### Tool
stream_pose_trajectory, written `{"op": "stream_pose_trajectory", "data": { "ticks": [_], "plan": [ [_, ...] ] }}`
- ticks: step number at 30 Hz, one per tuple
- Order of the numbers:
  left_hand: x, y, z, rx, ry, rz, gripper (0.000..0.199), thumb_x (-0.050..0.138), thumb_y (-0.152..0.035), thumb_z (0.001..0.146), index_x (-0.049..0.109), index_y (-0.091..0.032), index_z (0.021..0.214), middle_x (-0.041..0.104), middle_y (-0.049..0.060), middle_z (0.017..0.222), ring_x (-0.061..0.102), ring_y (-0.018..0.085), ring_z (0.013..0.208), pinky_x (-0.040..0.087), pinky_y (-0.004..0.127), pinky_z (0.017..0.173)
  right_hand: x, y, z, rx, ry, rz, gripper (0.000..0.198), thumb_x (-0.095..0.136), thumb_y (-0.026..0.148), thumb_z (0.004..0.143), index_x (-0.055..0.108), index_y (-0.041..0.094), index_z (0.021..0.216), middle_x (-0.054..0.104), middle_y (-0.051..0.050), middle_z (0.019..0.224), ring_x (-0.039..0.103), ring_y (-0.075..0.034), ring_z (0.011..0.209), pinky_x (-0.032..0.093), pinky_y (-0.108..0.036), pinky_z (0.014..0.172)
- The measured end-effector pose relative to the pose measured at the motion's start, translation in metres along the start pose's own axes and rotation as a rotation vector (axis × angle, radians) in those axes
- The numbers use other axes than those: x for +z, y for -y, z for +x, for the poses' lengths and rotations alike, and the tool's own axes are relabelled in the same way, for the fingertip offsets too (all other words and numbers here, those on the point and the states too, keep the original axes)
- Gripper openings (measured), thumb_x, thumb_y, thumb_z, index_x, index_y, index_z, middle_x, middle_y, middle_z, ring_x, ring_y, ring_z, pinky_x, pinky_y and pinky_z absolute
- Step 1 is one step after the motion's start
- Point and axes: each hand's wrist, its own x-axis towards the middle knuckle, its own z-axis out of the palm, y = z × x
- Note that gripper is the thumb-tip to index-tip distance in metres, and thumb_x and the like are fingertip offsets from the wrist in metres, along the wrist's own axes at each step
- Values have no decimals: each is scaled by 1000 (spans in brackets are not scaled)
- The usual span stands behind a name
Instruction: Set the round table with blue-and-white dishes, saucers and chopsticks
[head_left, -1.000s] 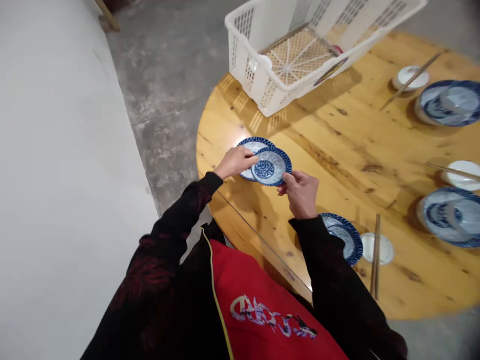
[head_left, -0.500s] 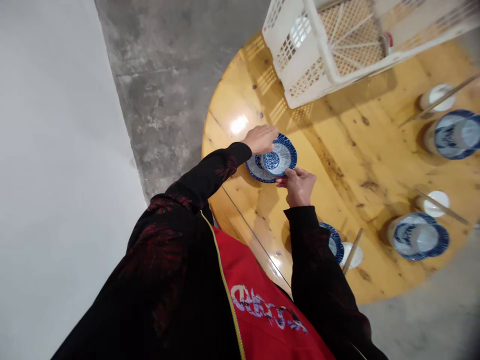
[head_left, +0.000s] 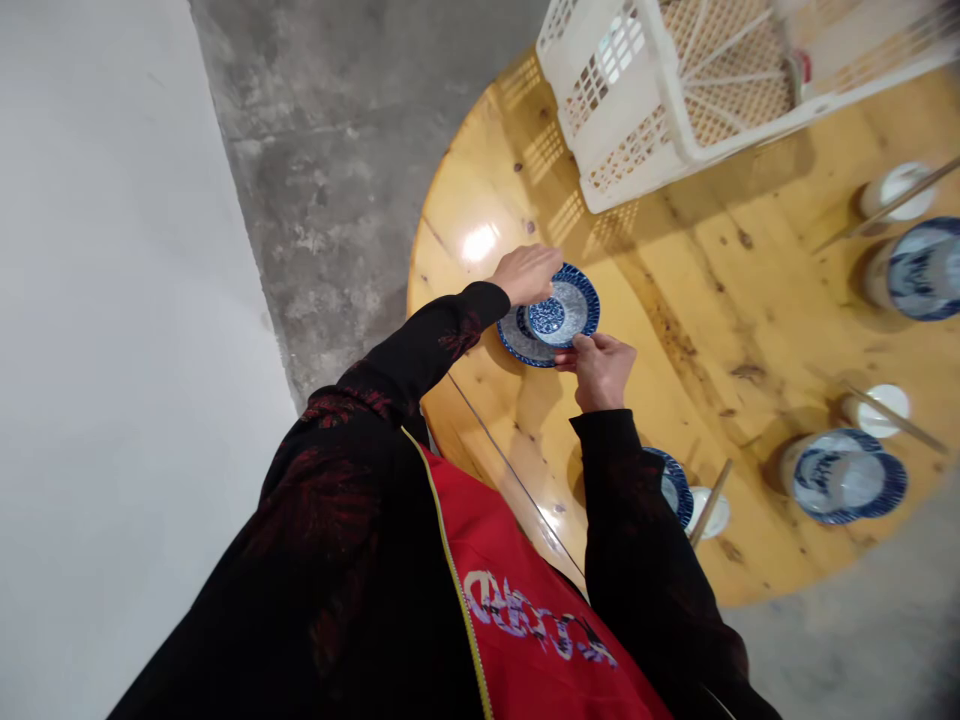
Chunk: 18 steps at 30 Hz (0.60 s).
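Observation:
A blue-and-white patterned bowl [head_left: 574,308] with a dark blue rim is over a matching blue-and-white plate [head_left: 521,345] on the wooden table. My left hand [head_left: 527,274] is closed at the bowl's upper left rim, its fingertips partly hidden. At the lower right, my right hand [head_left: 601,368] pinches the same rim between thumb and fingers. Part of the plate is covered by the bowl. I cannot tell whether the bowl touches the plate.
A white plastic crate [head_left: 630,110] stands on the round wooden table [head_left: 480,200]. To the right are place settings with blue-and-white dishes [head_left: 844,475], white cups [head_left: 885,410] and chopsticks [head_left: 712,500]. Concrete floor [head_left: 330,150] and a pale wall [head_left: 112,300] lie to the left.
The view has shifted slightly, so the table and crate appear a little further right. Both hands keep their hold on the bowl, with almost no movement over the plate.

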Motion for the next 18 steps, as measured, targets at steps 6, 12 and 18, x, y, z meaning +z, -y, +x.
{"op": "stream_pose_trajectory", "data": {
  "ticks": [6, 12, 18],
  "plan": [
    [3, 5, 1, 9, -9, -5, 28, 56, -7, 79, 72, -8, 101, 71, 17, 97, 62, 30, 104, 42, 36, 86, 0, 2, -3, -3, 10, -14, 18, 57, 13, 71, 50, 20, 56, 55, 2, 44, 51, -12, 36, 48, -22, 35],
    [2, 5, 0, -16, -12, 9, 28, 54, -10, 80, 73, -9, 102, 71, 17, 102, 62, 29, 103, 42, 36, 84, 4, 5, -4, 17, 0, -5, 19, 59, 12, 73, 51, 20, 57, 57, 1, 44, 54, -13, 37, 46, -22, 35],
    [-5, 7, -6, -73, 7, -23, 27, 56, -21, 85, 72, -9, 103, 71, 19, 106, 60, 30, 106, 41, 36, 88, -1, 7, -15, 27, 9, 16, 24, 65, 29, 81, 59, 16, 63, 62, -2, 50, 56, -12, 38, 47, -21, 35]
  ]
}}
